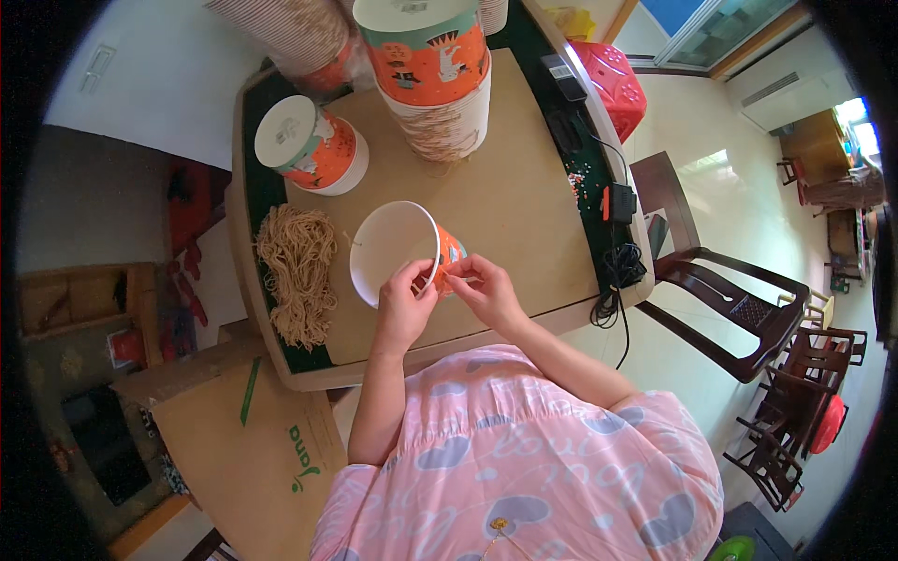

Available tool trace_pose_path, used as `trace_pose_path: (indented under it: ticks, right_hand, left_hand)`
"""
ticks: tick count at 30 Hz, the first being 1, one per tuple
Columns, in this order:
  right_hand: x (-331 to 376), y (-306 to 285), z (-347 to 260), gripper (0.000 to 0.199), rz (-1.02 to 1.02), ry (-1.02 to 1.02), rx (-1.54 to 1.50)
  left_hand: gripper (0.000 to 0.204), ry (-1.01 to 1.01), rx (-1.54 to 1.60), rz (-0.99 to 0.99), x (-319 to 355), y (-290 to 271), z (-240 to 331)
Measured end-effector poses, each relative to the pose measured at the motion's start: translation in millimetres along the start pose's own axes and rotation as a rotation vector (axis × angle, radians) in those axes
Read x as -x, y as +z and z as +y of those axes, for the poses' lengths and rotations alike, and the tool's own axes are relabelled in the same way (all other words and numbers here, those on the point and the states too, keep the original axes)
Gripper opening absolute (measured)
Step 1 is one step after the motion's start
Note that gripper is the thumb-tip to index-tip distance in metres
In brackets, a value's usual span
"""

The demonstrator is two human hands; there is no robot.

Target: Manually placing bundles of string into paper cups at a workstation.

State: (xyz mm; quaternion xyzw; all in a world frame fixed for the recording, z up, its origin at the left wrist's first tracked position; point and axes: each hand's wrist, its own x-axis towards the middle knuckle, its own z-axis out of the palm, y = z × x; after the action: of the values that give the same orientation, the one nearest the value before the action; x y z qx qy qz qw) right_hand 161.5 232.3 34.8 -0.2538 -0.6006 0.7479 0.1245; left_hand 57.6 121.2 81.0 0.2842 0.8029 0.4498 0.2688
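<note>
A paper bucket (391, 245), white inside with an orange printed outside, lies tilted near the table's front edge, its mouth toward the left. My left hand (406, 304) is closed on its near rim, fingers over the edge. My right hand (488, 294) pinches at the bucket's outer side, close to the left fingertips; whatever is between those fingers is too small to make out. A short bit of cord shows at the bucket's far left rim. Left of it lies a loose bundle of beige cords (297, 271).
Behind stand an upside-down bucket (309, 145), a taller stack of buckets (435, 75) with cords around its lower part, and nested paper cups (290, 37). Small beads (578, 182), a black adapter (619, 203) and coiled cable (621, 268) line the right edge. A cardboard box (215, 449) stands at lower left.
</note>
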Motion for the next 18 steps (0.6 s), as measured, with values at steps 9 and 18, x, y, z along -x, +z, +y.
trace_pose_path:
  ticks: [9,18]
  right_hand:
    - [-1.8,-6.0,-3.9,0.013,-0.063,0.007,0.076]
    - [-6.5,-17.7,-4.8,0.013,-0.082,0.0,0.143]
  left_hand:
    - [0.025,0.018,-0.016,-0.003,1.4,2.6,-4.4]
    - [0.029,0.008,-0.047,-0.079,1.3,11.6,-2.1]
